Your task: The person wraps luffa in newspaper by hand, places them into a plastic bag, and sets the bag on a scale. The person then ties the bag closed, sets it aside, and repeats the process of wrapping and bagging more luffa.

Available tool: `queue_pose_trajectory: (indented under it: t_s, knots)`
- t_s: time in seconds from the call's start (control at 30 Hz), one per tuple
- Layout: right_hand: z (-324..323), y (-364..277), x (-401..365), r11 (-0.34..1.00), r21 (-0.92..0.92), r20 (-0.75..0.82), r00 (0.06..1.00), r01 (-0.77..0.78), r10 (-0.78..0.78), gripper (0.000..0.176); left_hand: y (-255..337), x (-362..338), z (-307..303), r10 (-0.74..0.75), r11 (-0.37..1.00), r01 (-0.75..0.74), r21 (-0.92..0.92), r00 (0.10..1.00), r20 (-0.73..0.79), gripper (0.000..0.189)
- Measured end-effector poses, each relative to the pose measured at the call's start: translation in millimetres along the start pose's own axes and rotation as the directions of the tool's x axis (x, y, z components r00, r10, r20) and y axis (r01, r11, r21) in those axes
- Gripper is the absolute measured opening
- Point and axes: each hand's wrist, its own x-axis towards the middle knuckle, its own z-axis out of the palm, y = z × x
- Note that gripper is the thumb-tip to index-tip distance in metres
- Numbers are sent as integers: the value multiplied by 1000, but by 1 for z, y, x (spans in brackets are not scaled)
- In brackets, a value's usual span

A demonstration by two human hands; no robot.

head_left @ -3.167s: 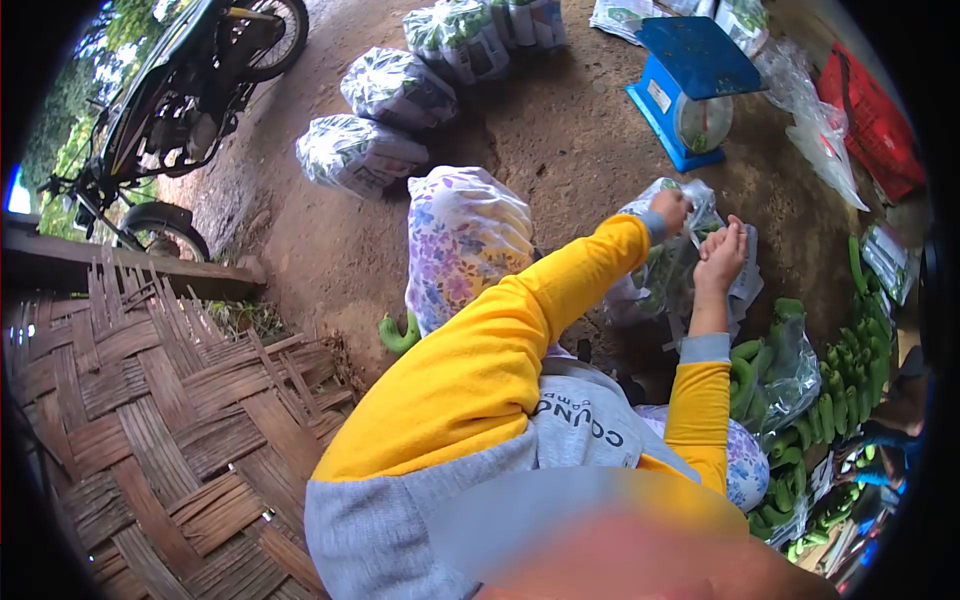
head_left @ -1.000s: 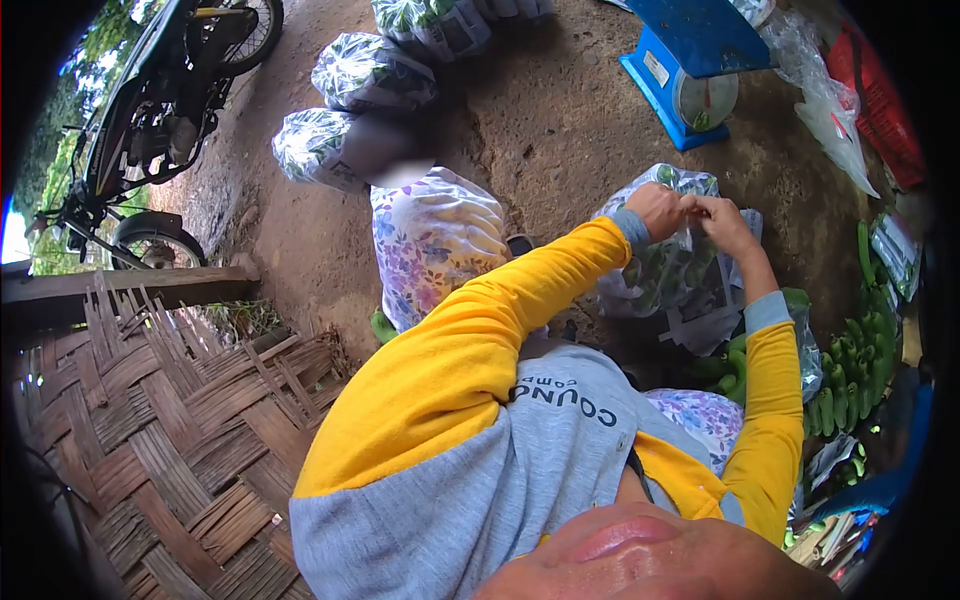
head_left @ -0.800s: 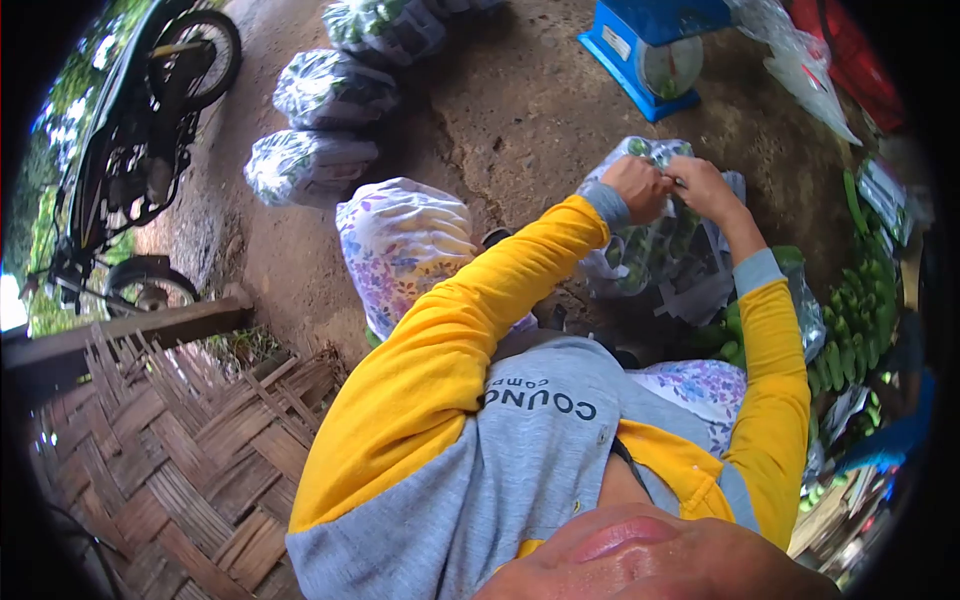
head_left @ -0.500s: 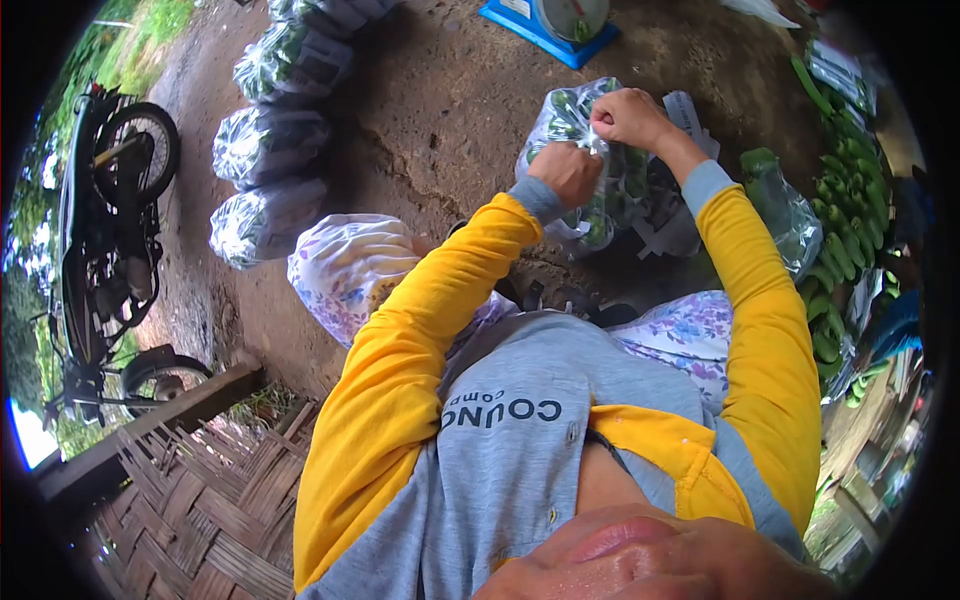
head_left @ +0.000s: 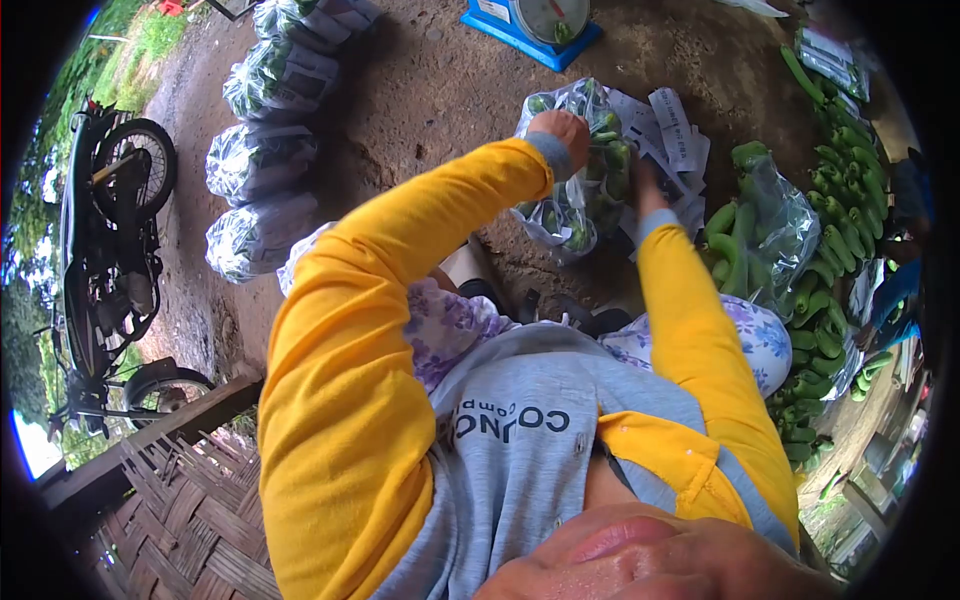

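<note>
A clear plastic bag of green vegetables (head_left: 567, 222) rests on the ground in front of me. My left hand (head_left: 562, 138) is closed on the upper part of this bag. At the bag's right side, my right hand (head_left: 648, 188) reaches down beside printed paper sheets (head_left: 680, 135); its fingers are hidden. Long green vegetables lie partly inside another clear bag (head_left: 785, 225), farther right.
Several filled plastic bags (head_left: 262, 155) line the ground at the left. A blue scale (head_left: 535, 38) stands at the top. Piled green vegetables (head_left: 848, 190) lie at the right. On the far left are a motorcycle (head_left: 100, 270) and woven matting (head_left: 195, 500).
My right hand has moved from the bag's top down to its right side. My left hand has shifted slightly up. The open bag at the right shows more of its green vegetables.
</note>
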Motion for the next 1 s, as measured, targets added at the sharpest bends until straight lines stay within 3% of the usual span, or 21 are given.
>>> queue_pose_trajectory:
  t_s: [0.03,0.07,0.1,0.13,0.2,0.27,0.3,0.4,0.47,0.5,0.57,0.6,0.67,0.73,0.8,0.83,0.87,0.9,0.93,0.97,1.0]
  knots:
    - [23,19,-11,996,89,108,993,28,-37,39,-9,5,5,73,997,-72,39,997,-39,40]
    - [29,12,-18,936,-267,127,971,228,-201,40,-23,10,9,86,995,-88,43,996,32,40]
    - [42,-1,-39,721,-576,201,921,386,-333,41,-40,12,6,104,994,-106,27,993,54,41]
    - [56,-13,-61,388,-787,316,854,480,-414,42,-55,6,4,128,992,-130,8,988,81,41]
    - [99,-37,-87,854,-438,59,957,279,-283,42,-84,-14,2,148,984,-155,-89,986,-75,37]
    - [115,-41,-80,972,-140,-18,981,189,-194,46,-106,-27,11,121,971,-152,-185,978,-167,34]
    - [129,-46,-76,972,-97,-7,976,216,-218,49,-115,-31,15,102,961,-150,-230,973,-208,32]
    - [157,-88,-121,930,-83,79,933,357,-351,53,-127,-33,25,56,964,-120,-239,965,-257,28]
    - [174,-115,-152,769,-217,203,798,602,-567,53,-123,-31,25,23,960,-93,-264,966,-256,28]
    - [174,-109,-154,592,-401,170,692,699,-701,52,-120,-29,26,16,958,-90,-273,965,-263,27]
    - [173,-94,-154,144,-705,224,411,695,-884,50,-112,-28,27,3,957,-75,-279,968,-251,24]
    - [167,-91,-157,117,-713,243,400,692,-883,50,-103,-27,28,59,961,-130,-246,959,-277,22]
    - [140,-89,-168,65,-723,279,377,687,-883,50,-80,-17,35,304,952,-303,39,925,-227,19]
    - [102,-83,-170,235,-753,235,585,615,-776,51,-54,8,54,370,928,-359,97,916,-157,18]
    - [91,-81,-170,645,-390,207,745,658,-634,60,-27,15,27,370,923,-351,161,922,-112,18]
    - [87,-76,-169,797,-161,243,806,582,-540,65,-22,15,21,332,936,-322,140,941,-59,17]
    - [65,-56,-154,880,34,111,874,473,-474,64,-22,13,15,279,953,-276,126,960,-5,17]
    - [60,-39,-138,903,253,27,931,347,-365,64,-24,10,11,255,963,-256,88,967,23,17]
    - [101,-80,-206,925,367,-50,995,98,-85,66,-29,9,12,217,974,-220,58,975,53,17]
    - [47,-24,-160,839,530,349,934,-126,-81,62,-34,18,27,190,980,-188,-59,981,30,18]
    - [45,0,-158,655,704,429,899,-273,-85,56,-35,22,36,149,984,-151,-97,989,-23,19]
